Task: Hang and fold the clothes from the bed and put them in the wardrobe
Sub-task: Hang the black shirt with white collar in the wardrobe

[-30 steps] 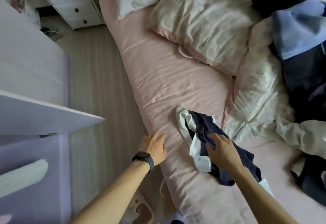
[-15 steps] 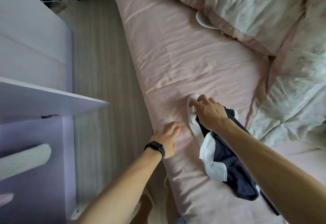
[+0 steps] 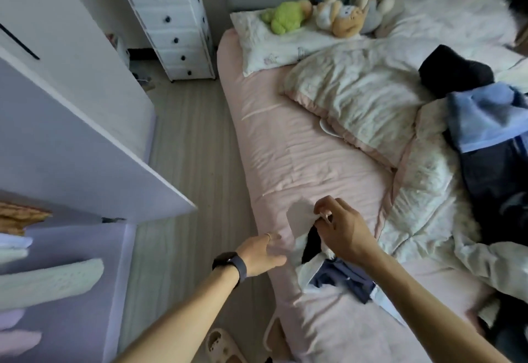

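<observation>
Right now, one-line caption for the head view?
Right hand pinches the white edge of a navy-and-white garment on the pink bedsheet; open left hand hovers beside it.

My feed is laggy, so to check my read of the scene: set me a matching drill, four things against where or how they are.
Things:
1 right hand
2 left hand
3 green plush toy
4 drawer unit

States:
A on the pillow
B on the floor beside the bed
C pinching the navy and white garment
D open, holding nothing

Pairs: 1-C, 2-D, 3-A, 4-B
</observation>
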`<action>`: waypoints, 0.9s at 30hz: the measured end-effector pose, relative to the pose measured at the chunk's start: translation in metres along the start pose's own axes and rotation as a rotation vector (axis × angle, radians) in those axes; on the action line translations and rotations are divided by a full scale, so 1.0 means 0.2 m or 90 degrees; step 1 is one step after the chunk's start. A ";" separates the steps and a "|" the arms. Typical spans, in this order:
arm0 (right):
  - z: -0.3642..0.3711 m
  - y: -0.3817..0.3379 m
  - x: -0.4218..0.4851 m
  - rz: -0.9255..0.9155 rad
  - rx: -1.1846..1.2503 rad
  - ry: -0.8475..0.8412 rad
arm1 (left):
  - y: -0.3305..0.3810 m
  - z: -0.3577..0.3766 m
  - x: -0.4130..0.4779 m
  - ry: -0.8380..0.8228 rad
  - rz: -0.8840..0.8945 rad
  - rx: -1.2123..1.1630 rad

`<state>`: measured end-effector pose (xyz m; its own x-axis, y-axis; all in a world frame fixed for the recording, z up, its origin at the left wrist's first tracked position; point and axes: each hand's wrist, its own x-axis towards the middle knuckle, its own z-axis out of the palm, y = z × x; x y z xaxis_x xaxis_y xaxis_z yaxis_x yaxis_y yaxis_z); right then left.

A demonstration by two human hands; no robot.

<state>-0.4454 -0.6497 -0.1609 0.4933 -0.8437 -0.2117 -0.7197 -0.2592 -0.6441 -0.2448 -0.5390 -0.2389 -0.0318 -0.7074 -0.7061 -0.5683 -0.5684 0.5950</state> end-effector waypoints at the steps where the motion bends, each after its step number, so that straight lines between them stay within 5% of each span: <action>1: -0.03 -0.12 -0.06 -0.004 0.025 0.013 | -0.01 -0.03 -0.11 0.008 0.024 -0.038; 6: -0.04 -0.65 -0.24 -0.040 0.199 0.071 | -0.11 -0.27 -0.57 0.196 0.086 -0.146; 11: 0.07 -1.15 -0.29 -0.090 0.363 0.094 | -0.44 -0.60 -0.97 0.361 -0.036 -0.104; 18: 0.30 -1.50 -0.17 -0.218 0.020 0.059 | -0.86 -0.90 -1.55 0.662 -0.123 -0.266; 21: 0.46 -1.60 -0.10 -0.173 -0.113 0.002 | -0.90 -1.02 -1.74 0.719 -0.107 -0.385; 27: 0.76 -1.95 -0.01 -0.323 -0.180 -0.093 | -1.01 -1.10 -2.00 0.831 -0.163 -0.421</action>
<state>-0.0919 -0.4750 -0.0214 0.8572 -0.5134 -0.0396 -0.4682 -0.7451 -0.4751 0.0629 -0.2333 0.0075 0.9546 -0.2264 -0.1938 0.0341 -0.5630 0.8258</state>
